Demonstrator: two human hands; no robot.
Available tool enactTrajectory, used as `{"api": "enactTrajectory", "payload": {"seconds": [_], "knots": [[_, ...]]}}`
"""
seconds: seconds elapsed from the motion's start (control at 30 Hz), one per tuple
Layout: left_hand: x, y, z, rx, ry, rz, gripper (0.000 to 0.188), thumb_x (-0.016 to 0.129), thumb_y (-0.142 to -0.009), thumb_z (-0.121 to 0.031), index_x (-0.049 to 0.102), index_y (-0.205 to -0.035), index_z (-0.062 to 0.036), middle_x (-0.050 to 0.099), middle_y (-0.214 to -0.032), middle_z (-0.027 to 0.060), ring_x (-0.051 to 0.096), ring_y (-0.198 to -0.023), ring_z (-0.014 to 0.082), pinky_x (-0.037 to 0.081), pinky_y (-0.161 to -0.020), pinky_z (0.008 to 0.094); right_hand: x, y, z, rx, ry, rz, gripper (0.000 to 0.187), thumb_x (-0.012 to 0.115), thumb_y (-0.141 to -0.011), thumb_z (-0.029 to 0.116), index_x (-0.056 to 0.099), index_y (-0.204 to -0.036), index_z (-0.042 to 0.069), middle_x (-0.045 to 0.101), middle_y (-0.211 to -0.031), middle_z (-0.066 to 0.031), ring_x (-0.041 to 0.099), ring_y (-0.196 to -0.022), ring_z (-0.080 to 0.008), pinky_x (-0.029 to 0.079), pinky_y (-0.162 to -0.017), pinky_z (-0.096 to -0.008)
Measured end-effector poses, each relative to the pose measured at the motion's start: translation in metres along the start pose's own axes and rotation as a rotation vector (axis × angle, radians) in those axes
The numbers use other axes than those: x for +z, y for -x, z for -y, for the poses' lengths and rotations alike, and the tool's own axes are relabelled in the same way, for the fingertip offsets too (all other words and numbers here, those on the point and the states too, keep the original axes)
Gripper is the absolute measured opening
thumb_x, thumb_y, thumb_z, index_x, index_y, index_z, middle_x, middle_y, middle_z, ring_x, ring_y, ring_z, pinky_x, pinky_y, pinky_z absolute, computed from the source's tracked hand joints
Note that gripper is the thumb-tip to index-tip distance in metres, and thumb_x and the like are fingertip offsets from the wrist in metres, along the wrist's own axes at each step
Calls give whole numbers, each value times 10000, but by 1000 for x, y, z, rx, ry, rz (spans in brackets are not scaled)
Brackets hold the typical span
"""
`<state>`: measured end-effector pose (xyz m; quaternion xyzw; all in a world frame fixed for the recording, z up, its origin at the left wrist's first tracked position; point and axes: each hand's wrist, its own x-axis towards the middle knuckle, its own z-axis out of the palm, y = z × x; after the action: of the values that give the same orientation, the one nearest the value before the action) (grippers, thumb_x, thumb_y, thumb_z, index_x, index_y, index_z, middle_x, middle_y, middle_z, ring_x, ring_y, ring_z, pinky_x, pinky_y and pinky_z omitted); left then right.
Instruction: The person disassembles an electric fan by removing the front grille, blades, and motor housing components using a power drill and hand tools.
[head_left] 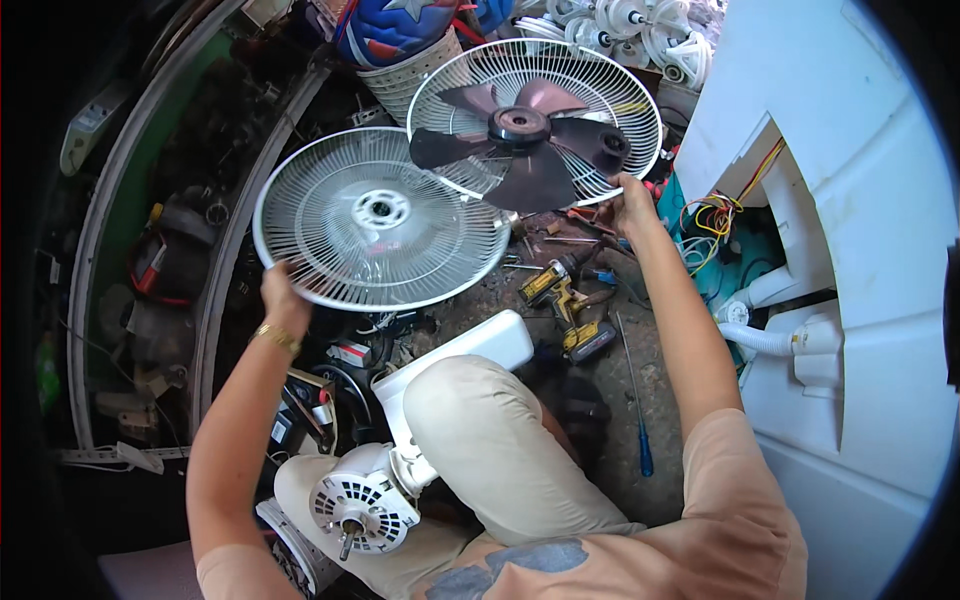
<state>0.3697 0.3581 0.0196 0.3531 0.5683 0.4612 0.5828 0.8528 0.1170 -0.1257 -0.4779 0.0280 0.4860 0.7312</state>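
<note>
My left hand (284,300) grips the near-left rim of a white round fan grille (330,240) with a hole in its centre. To the right, my right hand (628,205) is closed on the rim of a second white fan grille (450,85). Inside that one lies a dark five-bladed fan blade (530,180), with a small dark round piece (612,146) on one blade. The two grilles overlap where they meet. Across my lap rests a white fan body, its motor housing (350,500) showing a bare shaft and its pale stand (490,345) pointing away.
On the dirty floor lie a yellow-black cordless drill (565,305) and a long blue-handled screwdriver (638,420). At right stands a large white appliance casing (870,230) with loose coloured wires (715,215). Fan motors (650,35) and a white basket (405,85) fill the back; shelves (215,250) line the left.
</note>
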Motion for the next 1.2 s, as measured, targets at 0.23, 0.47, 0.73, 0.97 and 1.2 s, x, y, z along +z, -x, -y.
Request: {"api": "enactTrajectory", "payload": {"seconds": [0.23, 0.47, 0.73, 0.97, 1.2], "knots": [[154, -19, 167, -162, 104, 176, 392, 539, -930, -166, 463, -1286, -22, 591, -1156, 211, 621, -1026, 377, 534, -933, 556, -18, -33, 12, -88, -37, 19, 169, 509, -900, 135, 539, -965, -18, 625, -736, -170, 622, -566, -288, 550, -499, -394], [200, 9, 269, -640, -330, 447, 437, 489, -1049, -395, 500, -1379, -109, 598, -1365, 144, 582, -1259, 346, 473, -1044, 585, -88, -55, -43, -71, 0, -18, 179, 474, -936, 142, 579, -1005, 14, 679, -890, -153, 654, -666, -273, 558, -523, -399], [173, 1, 245, -572, -1190, 993, 721, 598, -979, -444, 380, -1506, -4, 448, -1518, 236, 410, -1402, 450, 378, -1140, 553, -132, -70, -96, 58, -66, -193, 353, 670, -893, 209, 528, -1204, 120, 607, -969, -95, 641, -724, -243, 544, -533, -392], [145, 43, 49, 589, -1697, 1312, 525, 607, -981, -300, 510, -1418, -26, 603, -1345, 224, 582, -1244, 378, 447, -1068, 430, -146, -70, -97, -358, 340, -418, 661, 703, -867, 60, 344, -1421, 57, 561, -1139, -173, 641, -680, -269, 575, -467, -367], [-29, 169, -91, 564, -1907, 1131, 545, 689, -837, -110, 550, -1361, -49, 608, -1250, 202, 590, -1166, 396, 483, -1003, 467, -126, -34, -105, -240, 255, -259, 824, 652, -876, 31, 137, -1516, 96, 455, -1315, -266, 654, -997, -457, 644, -701, -517]]}}
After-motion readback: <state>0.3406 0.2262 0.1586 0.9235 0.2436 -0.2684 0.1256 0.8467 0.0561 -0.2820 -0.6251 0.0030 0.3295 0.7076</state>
